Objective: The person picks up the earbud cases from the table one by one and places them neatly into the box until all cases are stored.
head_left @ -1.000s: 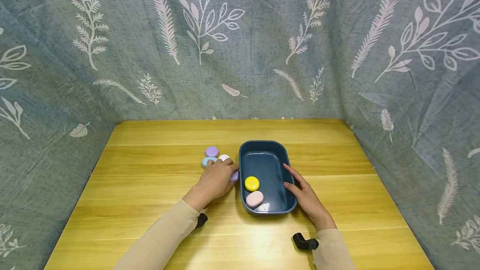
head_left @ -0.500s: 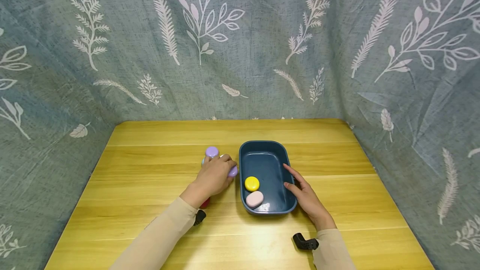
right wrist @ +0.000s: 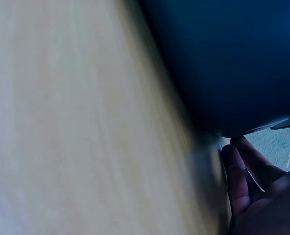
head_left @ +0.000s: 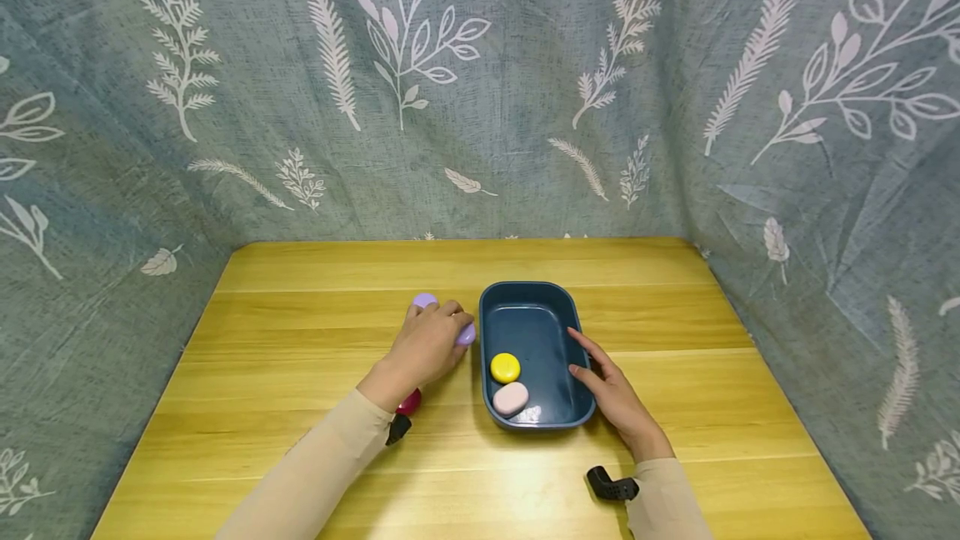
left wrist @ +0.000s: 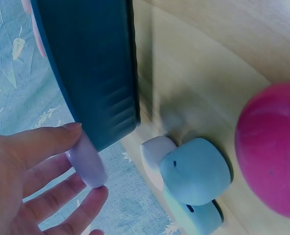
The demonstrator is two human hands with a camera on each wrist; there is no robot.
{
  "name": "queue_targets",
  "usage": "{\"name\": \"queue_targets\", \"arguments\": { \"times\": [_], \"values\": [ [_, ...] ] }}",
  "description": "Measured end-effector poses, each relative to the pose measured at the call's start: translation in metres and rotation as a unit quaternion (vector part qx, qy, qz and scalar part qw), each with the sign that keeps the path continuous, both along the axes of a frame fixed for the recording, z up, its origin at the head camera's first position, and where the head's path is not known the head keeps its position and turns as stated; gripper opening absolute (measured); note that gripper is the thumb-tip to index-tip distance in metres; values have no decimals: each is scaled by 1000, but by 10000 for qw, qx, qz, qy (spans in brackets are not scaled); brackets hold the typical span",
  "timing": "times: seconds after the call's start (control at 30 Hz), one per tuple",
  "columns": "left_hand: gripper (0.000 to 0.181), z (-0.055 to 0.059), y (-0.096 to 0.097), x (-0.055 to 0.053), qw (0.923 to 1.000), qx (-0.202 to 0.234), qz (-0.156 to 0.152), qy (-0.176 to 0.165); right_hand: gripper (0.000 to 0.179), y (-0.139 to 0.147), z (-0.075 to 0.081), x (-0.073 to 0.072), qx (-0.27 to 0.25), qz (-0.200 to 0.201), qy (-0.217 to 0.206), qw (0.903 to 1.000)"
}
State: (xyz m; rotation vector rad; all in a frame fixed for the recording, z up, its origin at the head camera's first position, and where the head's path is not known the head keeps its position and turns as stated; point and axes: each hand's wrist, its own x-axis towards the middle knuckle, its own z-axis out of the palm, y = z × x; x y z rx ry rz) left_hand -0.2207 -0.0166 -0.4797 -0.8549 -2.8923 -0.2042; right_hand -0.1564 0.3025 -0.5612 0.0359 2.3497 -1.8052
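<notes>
Smooth lavender disc [head_left: 466, 335] just left of frame centre, pinched edge-on between thumb and fingertips of the left hand [head_left: 429, 346], probably for a secure hold on its rounded rim. Beside it, the dark-blue, plastic-looking rectangular bin [head_left: 543, 357] holds a glossy yellow disc [head_left: 506, 368] and pale-pink oval piece [head_left: 511, 399] at lower left; the right hand [head_left: 618, 400] grips its right wall, presumably for steadiness. Glossy magenta rounded piece [head_left: 409, 402] lies lower left, partly behind the left wrist.

Blue-grey curtain [head_left: 517, 90] w/ pale leaf prints [head_left: 330, 32] hangs at back & both sides, a few creases on R side. Tabletop [head_left: 300, 340] is yellowish wood, plank lines running L to R; bright glare [head_left: 517, 473] nr front ctr.
</notes>
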Motion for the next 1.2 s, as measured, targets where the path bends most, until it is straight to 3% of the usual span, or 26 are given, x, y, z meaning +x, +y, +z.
{"name": "queue_targets", "arguments": {
  "times": [0.7, 1.2],
  "values": [
    [41, 11, 7, 1, 9996, 240, -12, -174, 54, 0, 0, -1, 3, -36, -24, 10000],
    [41, 13, 18, -1, 9978, 524, -126, -388, 53, 0, -1, 0, -52, -28, -9, 10000]
  ]
}}
